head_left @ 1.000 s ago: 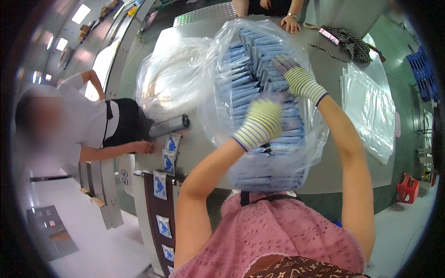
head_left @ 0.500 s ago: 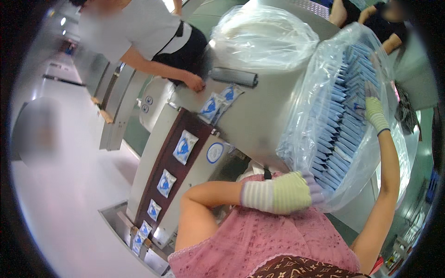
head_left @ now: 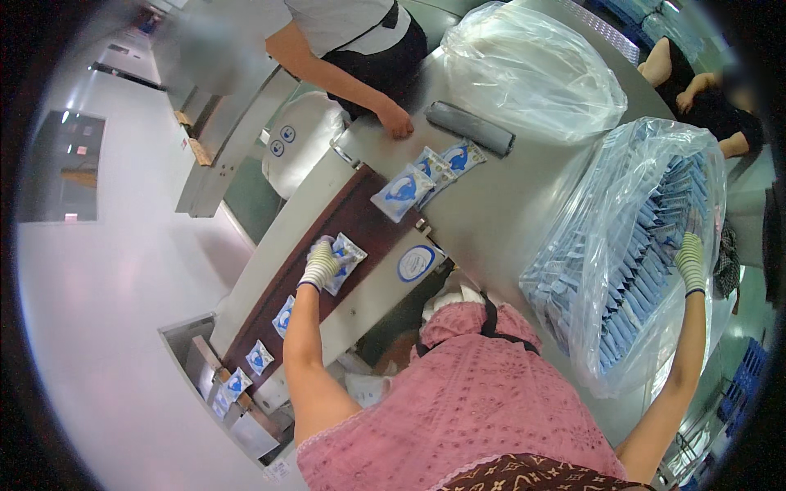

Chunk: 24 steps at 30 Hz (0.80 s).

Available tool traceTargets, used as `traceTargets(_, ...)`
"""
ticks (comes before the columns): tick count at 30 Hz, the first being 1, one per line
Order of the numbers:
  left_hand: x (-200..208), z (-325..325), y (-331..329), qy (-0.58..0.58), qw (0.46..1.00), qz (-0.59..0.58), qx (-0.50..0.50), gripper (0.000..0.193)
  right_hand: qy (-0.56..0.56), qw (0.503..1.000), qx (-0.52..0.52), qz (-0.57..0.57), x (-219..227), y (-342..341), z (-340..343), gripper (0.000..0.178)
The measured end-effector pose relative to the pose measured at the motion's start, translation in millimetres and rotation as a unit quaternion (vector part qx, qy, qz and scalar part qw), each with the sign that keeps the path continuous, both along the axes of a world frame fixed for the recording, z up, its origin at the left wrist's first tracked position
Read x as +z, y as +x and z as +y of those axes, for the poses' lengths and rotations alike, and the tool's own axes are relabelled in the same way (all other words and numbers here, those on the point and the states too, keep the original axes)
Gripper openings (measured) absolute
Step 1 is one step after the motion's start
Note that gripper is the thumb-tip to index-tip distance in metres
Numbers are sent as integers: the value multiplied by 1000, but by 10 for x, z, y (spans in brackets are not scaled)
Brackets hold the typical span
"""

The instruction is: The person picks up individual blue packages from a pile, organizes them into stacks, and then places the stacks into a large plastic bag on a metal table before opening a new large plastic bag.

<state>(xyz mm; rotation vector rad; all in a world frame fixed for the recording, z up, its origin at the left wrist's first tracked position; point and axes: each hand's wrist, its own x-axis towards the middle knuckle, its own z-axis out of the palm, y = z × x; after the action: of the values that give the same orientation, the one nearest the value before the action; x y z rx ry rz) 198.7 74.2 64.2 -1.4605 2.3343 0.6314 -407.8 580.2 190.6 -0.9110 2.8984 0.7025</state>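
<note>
Here, blue packets in bag

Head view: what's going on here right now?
The person's gloved left hand is at a blue-and-white packet on the brown conveyor belt. The gloved right hand is at the large clear bag, which holds rows of blue packets. A co-worker's hand is near the grey cylinder.

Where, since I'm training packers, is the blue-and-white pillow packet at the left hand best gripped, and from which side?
Grip the pillow packet across its plump middle, probably from above and its left, where the gloved left hand is. It lies flat on the brown conveyor belt, with belt showing beyond its right edge, which should leave closing room.
</note>
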Motion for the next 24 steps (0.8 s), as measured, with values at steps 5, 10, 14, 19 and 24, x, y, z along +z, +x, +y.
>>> traceTargets(5,-219,-205,-778,148,948,275,-66,28,-5,999,-53,-3,-48,-54,27,75)
traceTargets(10,-75,-490,-2248,130,980,85,-126,55,10,997,-74,-13,-96,-99,97,74)
traceTargets(14,-557,-516,-2550,210,971,-25,-110,51,6,997,-83,-2,-46,-43,62,81)
traceTargets(19,-138,667,-2582,-47,914,90,-393,34,-65,996,-44,30,-65,17,286,83)
traceTargets(24,-349,1373,-2325,65,897,104,-424,51,-50,994,-98,-19,125,230,-282,86)
